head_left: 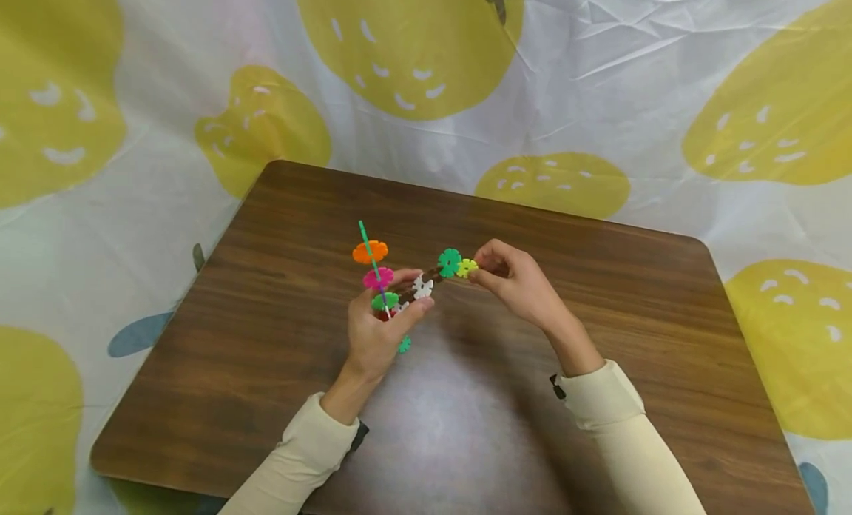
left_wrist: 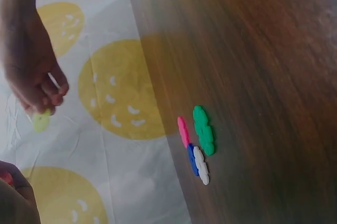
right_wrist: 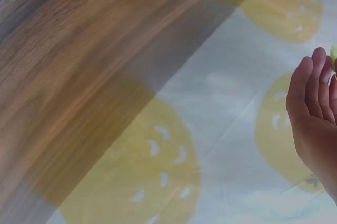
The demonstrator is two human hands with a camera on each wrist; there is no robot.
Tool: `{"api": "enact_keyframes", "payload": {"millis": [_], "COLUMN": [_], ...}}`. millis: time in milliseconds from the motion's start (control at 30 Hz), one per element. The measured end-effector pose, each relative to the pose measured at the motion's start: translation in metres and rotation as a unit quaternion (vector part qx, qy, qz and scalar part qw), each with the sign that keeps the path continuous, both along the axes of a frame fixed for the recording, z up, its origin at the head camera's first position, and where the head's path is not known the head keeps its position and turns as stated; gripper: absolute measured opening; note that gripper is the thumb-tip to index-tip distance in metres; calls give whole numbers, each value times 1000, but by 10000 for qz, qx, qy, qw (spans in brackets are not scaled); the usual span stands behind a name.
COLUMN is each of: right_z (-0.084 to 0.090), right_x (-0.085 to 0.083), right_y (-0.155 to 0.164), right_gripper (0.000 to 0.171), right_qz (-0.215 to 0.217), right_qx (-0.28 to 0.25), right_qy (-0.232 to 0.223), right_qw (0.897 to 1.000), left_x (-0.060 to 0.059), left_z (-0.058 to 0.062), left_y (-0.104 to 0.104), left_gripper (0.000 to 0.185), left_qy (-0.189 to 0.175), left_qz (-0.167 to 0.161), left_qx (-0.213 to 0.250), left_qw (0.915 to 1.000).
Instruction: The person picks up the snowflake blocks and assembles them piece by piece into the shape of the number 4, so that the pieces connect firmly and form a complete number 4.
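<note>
My left hand [head_left: 374,343] grips a chain of joined plastic snowflake discs [head_left: 423,286] above the table. An orange disc [head_left: 369,251], a pink disc [head_left: 378,278] and a green disc [head_left: 385,301] sit along an upright row of edge-on pieces. Toward the right, the chain carries a darker green disc [head_left: 450,263] and a yellow-green disc [head_left: 467,268]. Fingers and thumb of my right hand [head_left: 512,278] pinch that yellow-green disc. The left wrist view shows green [left_wrist: 204,130], pink, blue and white discs edge-on. In the right wrist view, my right hand [right_wrist: 316,103] is partly cut off.
A brown wood-grain table [head_left: 266,278] with rounded corners lies under both hands. Behind and around it hangs a white cloth [head_left: 632,71] printed with large yellow shapes. Another small green disc [head_left: 404,344] shows just below the left hand.
</note>
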State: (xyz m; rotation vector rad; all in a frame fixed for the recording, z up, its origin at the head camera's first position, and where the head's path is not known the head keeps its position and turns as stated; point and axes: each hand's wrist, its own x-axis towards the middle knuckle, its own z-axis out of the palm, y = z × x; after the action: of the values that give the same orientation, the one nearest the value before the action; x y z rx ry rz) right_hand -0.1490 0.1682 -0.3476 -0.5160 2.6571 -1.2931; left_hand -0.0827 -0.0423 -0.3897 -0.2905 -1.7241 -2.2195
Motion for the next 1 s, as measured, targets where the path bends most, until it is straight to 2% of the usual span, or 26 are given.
{"api": "enact_keyframes", "payload": {"millis": [133,433,700,933,1000], "right_z": [14,1,6,46,49], "right_x": [12,11,20,45,47], "right_y": [-6,-3,-5,-20,-22], "right_gripper": [13,14,14,14,14], "right_qz": [11,11,-102,-261,-277], "right_qx": [-269,-449,-512,-636,-771], "right_qy": [12,370,525,738,891], "right_qw": [9996,9983,9973,9949,9926], "left_x": [-1,-2,-1,0,1], "left_z": [0,2,2,3,6], "left_y": [0,-2,-4,-5,-5], "left_gripper": [35,33,33,34,34], "left_qy": [-44,0,-3,-78,-124], "left_qz": [21,53,93,148,138], "left_qx": [69,73,76,-38,-26], "left_qw": [10000,10000,9999,9999,9998]}}
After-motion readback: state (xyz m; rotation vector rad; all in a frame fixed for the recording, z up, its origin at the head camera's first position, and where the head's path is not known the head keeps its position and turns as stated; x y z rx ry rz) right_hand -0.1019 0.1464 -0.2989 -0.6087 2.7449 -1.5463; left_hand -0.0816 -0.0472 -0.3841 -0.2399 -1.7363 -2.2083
